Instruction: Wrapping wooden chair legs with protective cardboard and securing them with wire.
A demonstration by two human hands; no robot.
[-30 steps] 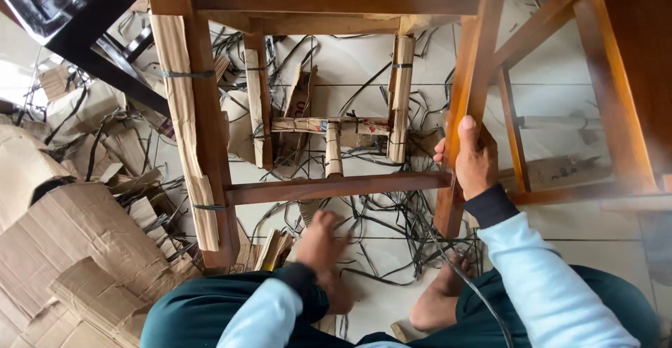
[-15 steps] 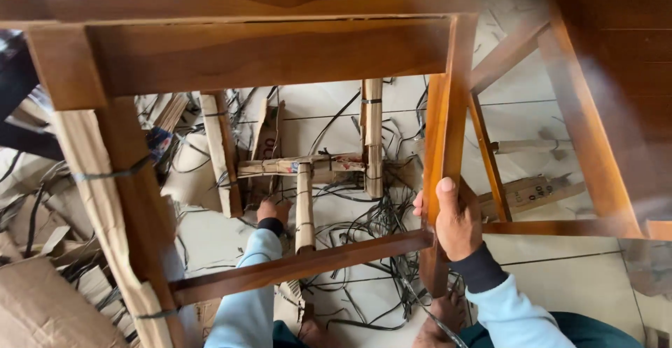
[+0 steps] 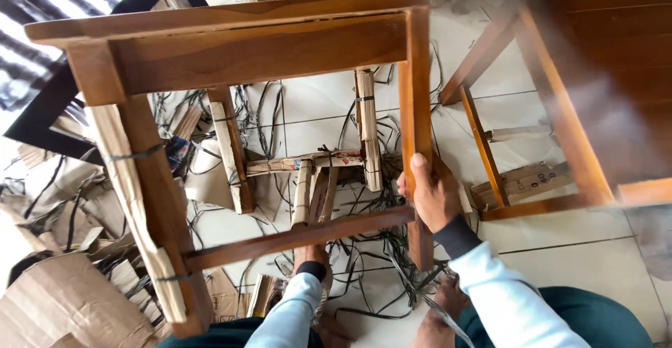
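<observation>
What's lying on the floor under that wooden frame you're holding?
Under the wooden frame, black straps tangle over white floor tiles, with cardboard-wrapped slats among them. The rail hides the left hand's fingers; the right hand grips a leg.

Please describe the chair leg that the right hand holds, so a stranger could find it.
Start from the bare wooden seat frame at the top. The leg runs down from its right corner into the right hand. Unlike the left leg, it has no cardboard wrap.

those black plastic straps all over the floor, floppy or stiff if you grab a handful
Probably floppy yet springy: the black straps lie in loose curls and loops across the tiled floor. Likely light, since the strips look thin. They would probably snag, because they are tangled together beneath the wooden frame.
</observation>
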